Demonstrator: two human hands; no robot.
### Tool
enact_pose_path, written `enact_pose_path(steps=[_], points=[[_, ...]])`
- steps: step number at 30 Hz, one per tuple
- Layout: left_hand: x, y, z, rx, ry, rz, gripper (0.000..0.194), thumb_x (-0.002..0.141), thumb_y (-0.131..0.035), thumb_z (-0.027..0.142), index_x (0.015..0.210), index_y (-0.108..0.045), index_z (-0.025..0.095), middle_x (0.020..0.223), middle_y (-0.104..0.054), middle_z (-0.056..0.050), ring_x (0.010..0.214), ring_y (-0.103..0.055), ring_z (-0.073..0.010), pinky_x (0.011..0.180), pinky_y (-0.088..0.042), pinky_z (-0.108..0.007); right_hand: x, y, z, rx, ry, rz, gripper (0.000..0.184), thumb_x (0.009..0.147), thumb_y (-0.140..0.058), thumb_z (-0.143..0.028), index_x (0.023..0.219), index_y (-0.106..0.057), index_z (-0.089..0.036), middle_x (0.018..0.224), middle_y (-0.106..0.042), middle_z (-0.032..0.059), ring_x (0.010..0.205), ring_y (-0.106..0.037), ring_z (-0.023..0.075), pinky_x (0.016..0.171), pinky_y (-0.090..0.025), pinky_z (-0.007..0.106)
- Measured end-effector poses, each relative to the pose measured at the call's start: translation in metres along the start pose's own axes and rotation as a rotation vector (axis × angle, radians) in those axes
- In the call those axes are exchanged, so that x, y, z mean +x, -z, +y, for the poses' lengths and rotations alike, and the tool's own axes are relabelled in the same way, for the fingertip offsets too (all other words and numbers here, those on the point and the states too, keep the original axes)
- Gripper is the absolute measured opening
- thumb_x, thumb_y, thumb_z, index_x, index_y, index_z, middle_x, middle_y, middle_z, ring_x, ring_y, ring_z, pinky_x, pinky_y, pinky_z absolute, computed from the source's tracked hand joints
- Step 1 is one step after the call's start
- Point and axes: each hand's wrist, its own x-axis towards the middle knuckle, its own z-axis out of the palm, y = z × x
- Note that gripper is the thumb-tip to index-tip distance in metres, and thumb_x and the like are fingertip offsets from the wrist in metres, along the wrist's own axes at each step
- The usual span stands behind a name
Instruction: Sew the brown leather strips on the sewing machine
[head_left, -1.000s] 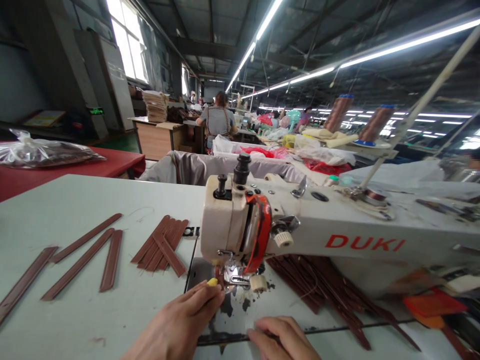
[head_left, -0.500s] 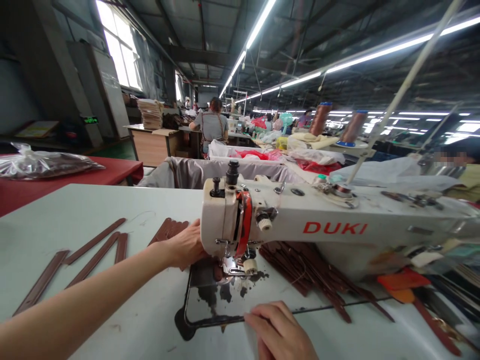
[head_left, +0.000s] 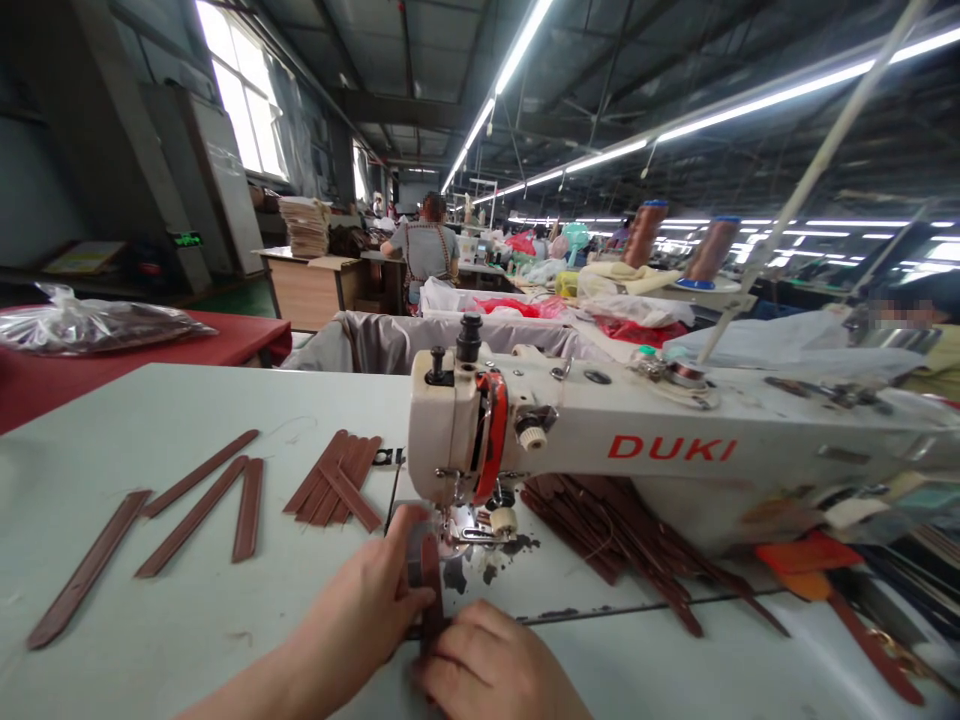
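Observation:
A brown leather strap [head_left: 432, 585] lies lengthwise in front of the sewing machine's presser foot [head_left: 469, 540], its far end just left of the foot. My left hand [head_left: 367, 600] pinches it from the left, thumb on its near part and index finger reaching along its side. At the near end, my right hand [head_left: 499, 660] has its fingers closed on the strap, the fingertips partly blurred. The sewing machine [head_left: 570, 420] stands directly beyond both hands. A small stack of brown straps [head_left: 337, 480] lies left of the machine head.
Several single straps [head_left: 191, 515] lie on the left of the white table [head_left: 202, 400]. A heap of straps [head_left: 607, 535] rests under the machine arm. An orange-handled tool [head_left: 810, 560] is at the right. A person [head_left: 427, 250] sits farther back.
My left hand has come back from behind the machine head to the strap, uncovering the stack. My right hand has moved left onto the strap's near end.

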Motion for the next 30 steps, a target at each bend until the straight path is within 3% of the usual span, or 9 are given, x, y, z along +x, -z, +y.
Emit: enact_pose_path(steps=[3,6,8,13,24,27,30], points=[[-0.004,0.009,-0.003,0.162,-0.233,0.124,0.028,0.083,-0.044,0.015,0.106,-0.059,0.016,0.086,-0.066,-0.011,0.084,-0.065,-0.0294,0.079,-0.054,-0.046,-0.006,0.003,0.012,-0.040,0.018,-0.043,0.027,0.097,-0.045,-0.019,0.083,-0.068,-0.019,0.066,-0.063,0.0003,0.061,-0.055,0.0147,0.055,-0.048,0.023],[-0.007,0.007,-0.007,0.384,-0.686,0.247,0.041,0.080,-0.043,0.008,0.116,-0.060,0.018,0.110,-0.067,-0.010,0.101,-0.064,-0.0255,0.092,-0.053,-0.038,-0.013,-0.002,0.017,-0.089,-0.021,-0.069,0.026,0.096,-0.046,-0.020,0.082,-0.069,-0.019,0.066,-0.062,0.0014,0.058,-0.054,0.0155,0.053,-0.046,0.026],[-0.008,0.003,-0.006,0.502,-0.843,0.334,0.049,0.078,-0.044,0.006,0.123,-0.055,0.017,0.114,-0.068,-0.009,0.105,-0.064,-0.0226,0.097,-0.051,-0.031,-0.017,-0.008,0.018,-0.099,-0.081,-0.095,0.025,0.096,-0.047,-0.020,0.087,-0.070,-0.018,0.068,-0.063,0.0025,0.060,-0.056,0.0159,0.056,-0.047,0.026],[-0.003,0.004,-0.002,0.594,-0.869,0.447,0.042,0.079,-0.041,0.004,0.117,-0.059,0.012,0.107,-0.071,-0.009,0.099,-0.067,-0.0205,0.100,-0.049,-0.028,-0.021,-0.016,0.021,-0.112,-0.137,-0.061,0.031,0.098,-0.042,-0.022,0.087,-0.070,-0.019,0.067,-0.063,0.0030,0.059,-0.056,0.0162,0.055,-0.048,0.027],[0.006,-0.004,-0.011,0.467,-0.822,0.475,0.043,0.081,-0.039,0.003,0.118,-0.058,0.012,0.111,-0.070,-0.009,0.103,-0.066,-0.0180,0.097,-0.050,-0.021,-0.009,-0.019,0.019,-0.117,-0.144,0.012,0.035,0.098,-0.038,-0.023,0.086,-0.070,-0.018,0.064,-0.061,0.0034,0.058,-0.056,0.0170,0.054,-0.048,0.027],[0.006,-0.003,-0.014,0.488,-0.847,0.464,0.043,0.080,-0.041,0.005,0.119,-0.058,0.014,0.112,-0.070,-0.007,0.105,-0.066,-0.0171,0.100,-0.046,-0.020,0.001,-0.009,0.013,-0.136,-0.088,0.145,0.042,0.100,-0.038,-0.040,0.078,-0.068,-0.020,0.063,-0.063,0.0011,0.055,-0.055,0.0156,0.050,-0.047,0.026],[0.010,-0.012,-0.035,0.379,-0.801,0.503,0.045,0.084,-0.045,0.011,0.127,-0.057,0.020,0.118,-0.068,-0.004,0.103,-0.068,-0.0151,0.096,-0.046,-0.015,0.000,0.025,0.019,-0.172,-0.143,0.256,0.039,0.100,-0.038,-0.041,0.082,-0.067,-0.023,0.065,-0.065,-0.0012,0.054,-0.056,0.0134,0.049,-0.047,0.024]])
